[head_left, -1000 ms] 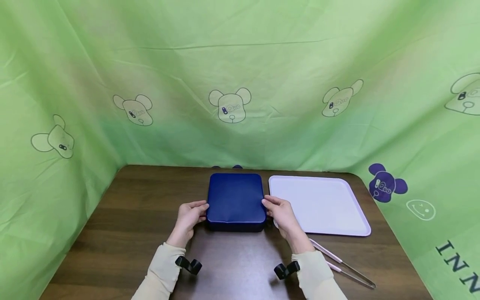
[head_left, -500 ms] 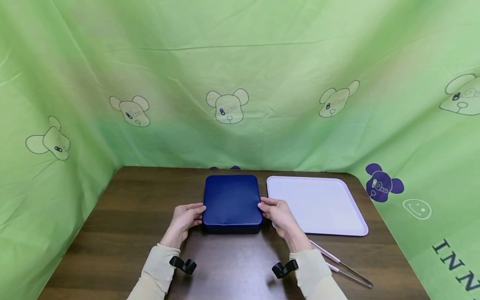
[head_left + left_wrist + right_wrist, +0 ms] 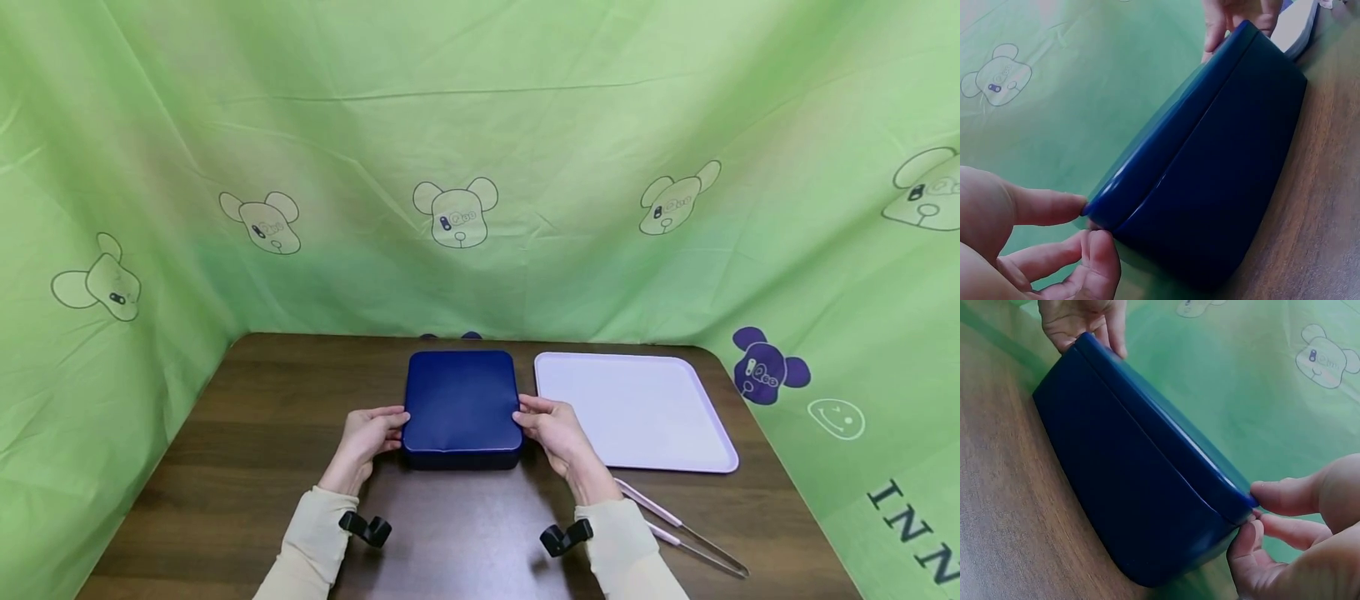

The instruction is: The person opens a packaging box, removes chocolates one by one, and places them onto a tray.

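A dark blue rectangular box point(image 3: 461, 400) with rounded corners sits on the brown table, its lid point(image 3: 1147, 145) on. Along the side, a thin seam separates lid from body. My left hand point(image 3: 366, 437) holds the lid's left edge, the thumb at the rim and the fingers point(image 3: 1101, 259) just below it. On the opposite side my right hand point(image 3: 553, 432) pinches the lid's right edge, with the thumb point(image 3: 1285, 496) at the rim and curled fingertips beneath. What is inside the box is hidden.
A pale lilac tray point(image 3: 637, 412) lies to the right of the box. In front of it, partly behind the right forearm, are tongs point(image 3: 690, 533) with pink handles. A green printed curtain point(image 3: 480, 125) hangs behind and beside the table point(image 3: 247, 467).
The box and both hands have shifted slightly left, widening the gap to the tray a little. The view has also moved a little. Both hands keep their hold.
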The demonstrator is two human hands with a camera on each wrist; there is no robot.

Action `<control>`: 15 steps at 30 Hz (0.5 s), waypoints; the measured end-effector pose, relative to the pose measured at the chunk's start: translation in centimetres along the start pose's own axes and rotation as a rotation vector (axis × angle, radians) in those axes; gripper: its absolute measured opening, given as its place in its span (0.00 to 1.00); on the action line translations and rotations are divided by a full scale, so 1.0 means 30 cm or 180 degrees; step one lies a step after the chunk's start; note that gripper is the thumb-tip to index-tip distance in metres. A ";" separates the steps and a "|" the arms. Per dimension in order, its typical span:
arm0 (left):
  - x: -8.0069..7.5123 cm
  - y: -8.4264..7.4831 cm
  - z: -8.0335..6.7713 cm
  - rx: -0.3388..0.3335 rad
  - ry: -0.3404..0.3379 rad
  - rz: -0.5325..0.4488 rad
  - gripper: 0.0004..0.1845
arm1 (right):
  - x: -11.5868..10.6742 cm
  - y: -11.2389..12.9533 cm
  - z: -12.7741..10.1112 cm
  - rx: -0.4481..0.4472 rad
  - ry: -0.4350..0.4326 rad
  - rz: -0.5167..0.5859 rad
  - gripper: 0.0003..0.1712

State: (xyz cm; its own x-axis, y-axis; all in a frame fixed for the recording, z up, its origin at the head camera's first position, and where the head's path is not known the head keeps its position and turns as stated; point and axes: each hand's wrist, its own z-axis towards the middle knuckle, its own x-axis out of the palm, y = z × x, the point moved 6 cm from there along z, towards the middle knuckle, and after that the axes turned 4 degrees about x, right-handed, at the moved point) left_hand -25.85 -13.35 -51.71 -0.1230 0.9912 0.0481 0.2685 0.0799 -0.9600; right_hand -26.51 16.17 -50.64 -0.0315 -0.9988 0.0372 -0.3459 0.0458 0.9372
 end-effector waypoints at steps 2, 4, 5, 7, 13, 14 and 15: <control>-0.003 0.000 -0.003 0.0006 -0.0006 0.0037 0.18 | 0.003 -0.001 -0.004 -0.0011 0.0019 0.0019 0.28; -0.005 0.000 -0.006 0.0013 -0.0008 0.0073 0.18 | 0.004 -0.004 -0.007 -0.0012 0.0046 0.0025 0.29; -0.005 -0.001 -0.007 0.0013 0.0000 0.0088 0.18 | 0.003 -0.005 -0.007 -0.0008 0.0048 0.0018 0.29; -0.005 -0.001 -0.007 -0.0003 0.0044 0.0124 0.18 | 0.001 -0.005 -0.008 0.0010 0.0052 -0.0005 0.30; 0.002 -0.022 0.016 -0.0038 0.0215 0.0317 0.18 | 0.007 0.028 0.010 0.0035 0.0005 -0.0222 0.31; 0.003 -0.026 0.024 -0.0043 0.0228 0.0338 0.18 | 0.010 0.035 0.017 0.0034 0.0006 -0.0243 0.31; 0.005 -0.029 0.032 -0.0053 0.0239 0.0336 0.19 | 0.012 0.040 0.023 0.0043 0.0003 -0.0248 0.32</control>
State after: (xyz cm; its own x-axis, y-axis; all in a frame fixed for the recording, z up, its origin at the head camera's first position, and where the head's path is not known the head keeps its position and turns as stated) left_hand -27.01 -13.38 -51.13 -0.0216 0.9993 -0.0318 0.2920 -0.0241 -0.9561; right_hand -27.60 15.88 -49.74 -0.0031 -0.9994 -0.0355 -0.3600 -0.0320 0.9324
